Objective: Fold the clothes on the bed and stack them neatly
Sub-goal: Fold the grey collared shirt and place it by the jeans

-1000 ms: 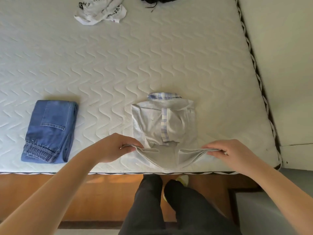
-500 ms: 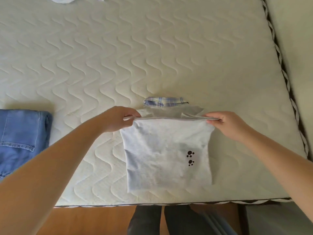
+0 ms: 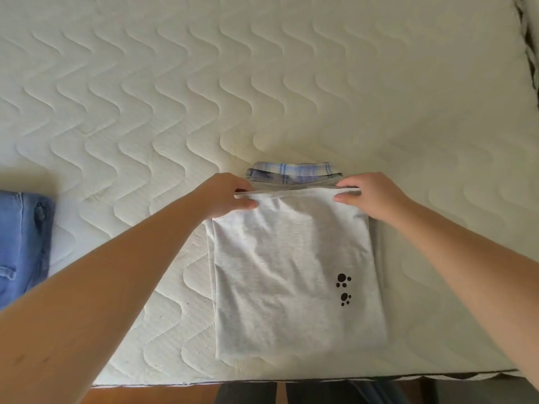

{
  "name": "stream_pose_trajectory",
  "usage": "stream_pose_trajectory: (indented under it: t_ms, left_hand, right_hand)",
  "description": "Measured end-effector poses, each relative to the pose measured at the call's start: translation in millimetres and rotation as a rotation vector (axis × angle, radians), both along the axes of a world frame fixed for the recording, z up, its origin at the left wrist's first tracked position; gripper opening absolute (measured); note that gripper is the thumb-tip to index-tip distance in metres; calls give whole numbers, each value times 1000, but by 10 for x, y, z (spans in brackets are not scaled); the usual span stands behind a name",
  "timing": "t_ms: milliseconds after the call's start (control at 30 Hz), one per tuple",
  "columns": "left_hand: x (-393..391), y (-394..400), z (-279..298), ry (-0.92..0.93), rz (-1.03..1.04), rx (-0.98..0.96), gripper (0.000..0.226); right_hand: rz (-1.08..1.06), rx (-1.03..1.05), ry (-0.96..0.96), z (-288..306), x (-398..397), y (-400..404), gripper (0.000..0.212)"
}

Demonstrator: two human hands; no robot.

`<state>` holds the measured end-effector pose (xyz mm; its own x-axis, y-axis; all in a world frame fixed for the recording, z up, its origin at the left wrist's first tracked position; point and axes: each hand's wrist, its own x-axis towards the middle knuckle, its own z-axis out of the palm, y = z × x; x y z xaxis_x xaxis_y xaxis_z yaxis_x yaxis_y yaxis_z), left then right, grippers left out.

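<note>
Since a moment ago, both hands have carried the hem up to just below the blue plaid collar. Left hand and right hand each pinch a top corner of the light grey paw-print shirt, which lies folded near the front edge of the white quilted mattress. Folded blue jeans sit well apart at the left edge, nothing between

The folded jeans are cut off by the left edge, the plaid collar is partly covered by the grey shirt, and the bed's trim is blurred.
</note>
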<state>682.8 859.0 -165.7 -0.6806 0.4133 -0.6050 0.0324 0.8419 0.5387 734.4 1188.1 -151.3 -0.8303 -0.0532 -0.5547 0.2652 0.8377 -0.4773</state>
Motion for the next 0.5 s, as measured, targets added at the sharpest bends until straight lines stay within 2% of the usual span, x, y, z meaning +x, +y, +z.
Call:
stream_pose_trajectory:
  t_ms: [133,300,400,500]
  left_hand:
    - [-136,15,33,50,4,34,39]
    - [-400,142,45,84,3,36,31]
    - [-517,184,-35,92,31,-38,25]
    - [-537,212,-149,99,54,-150,28]
  right_hand:
    - [20,-19,73,104,-64,66,32]
    - [-44,8,78,-27,-265,142,32]
    - [-81,57,56,-162,-351,150,36]
    - [-40,75,56,-264,-417,74,41]
